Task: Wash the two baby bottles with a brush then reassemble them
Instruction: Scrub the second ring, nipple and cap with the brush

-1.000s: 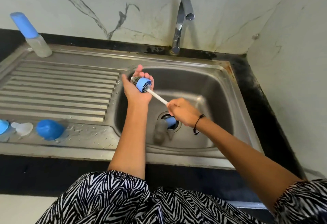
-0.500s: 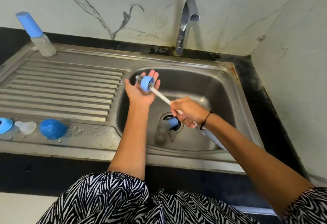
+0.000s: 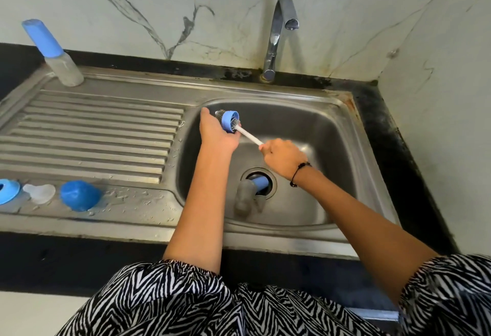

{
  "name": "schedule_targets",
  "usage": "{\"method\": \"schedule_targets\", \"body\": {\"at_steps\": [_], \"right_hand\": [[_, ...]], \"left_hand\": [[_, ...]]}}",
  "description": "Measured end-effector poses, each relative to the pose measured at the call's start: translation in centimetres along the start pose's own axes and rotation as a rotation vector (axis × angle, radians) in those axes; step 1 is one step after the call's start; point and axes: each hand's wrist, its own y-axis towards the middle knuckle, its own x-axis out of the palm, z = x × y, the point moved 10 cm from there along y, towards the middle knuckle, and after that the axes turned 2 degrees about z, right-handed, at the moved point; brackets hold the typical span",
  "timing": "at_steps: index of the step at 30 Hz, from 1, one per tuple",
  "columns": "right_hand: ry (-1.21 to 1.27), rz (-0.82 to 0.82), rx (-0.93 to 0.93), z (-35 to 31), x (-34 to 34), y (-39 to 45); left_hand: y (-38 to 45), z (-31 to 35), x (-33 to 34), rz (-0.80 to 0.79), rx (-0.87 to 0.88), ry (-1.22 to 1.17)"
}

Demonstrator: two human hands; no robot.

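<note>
Left hand (image 3: 216,134) held a small blue bottle ring (image 3: 230,121) over the far left part of the sink basin (image 3: 329,134), with the fingers curled around it from behind and below. Right hand (image 3: 283,159) was closed around the white handle of the bottle brush (image 3: 248,136), to the right of the ring and nearer to the person. The handle ran up and to the left from this hand to the ring. The bristles passed through the ring, and some of them came out on its far side, close to the left fingertips.

One baby bottle (image 3: 251,189) lay on its side at the bottom of the basin, across the drain, below both hands and apart from them. A second bottle with a blue cap (image 3: 53,53) stood at the far left corner of the draining board (image 3: 93,134). On the near edge of the board lay a blue dome cap (image 3: 78,195), a clear nipple (image 3: 39,193) just beside it, and another blue ring (image 3: 8,191) at the left border of the view. The tap (image 3: 279,33) stood behind the basin, and no water came from it.
</note>
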Motion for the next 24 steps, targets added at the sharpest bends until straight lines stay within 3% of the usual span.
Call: {"method": "schedule_targets", "body": {"at_steps": [5, 8, 12, 17, 21, 24], "right_hand": [[0.603, -0.305, 0.104, -0.6, 1.8, -2.7], [0.388, -0.238, 0.032, -0.5, 2.6, -2.7], [-0.008, -0.076, -0.011, 0.7, 2.4, -1.3], [-0.080, -0.051, 0.046, 1.4, 1.6, 0.4], [0.259, -0.118, 0.018, 0.0, 0.4, -0.4], [0.596, -0.308, 0.102, -0.5, 2.3, -2.6]], "left_hand": [[0.5, 0.6, -1.0, -0.153, 0.009, -0.182], [0.3, -0.2, -0.7, -0.227, -0.025, -0.321], [0.9, -0.8, -1.9, -0.045, -0.029, -0.167], [0.4, -1.4, -1.0, 0.032, -0.041, -0.017], [0.7, -0.5, -1.7, -0.008, -0.031, -0.049], [1.1, 0.0, -2.2, -0.091, -0.011, -0.219]]}}
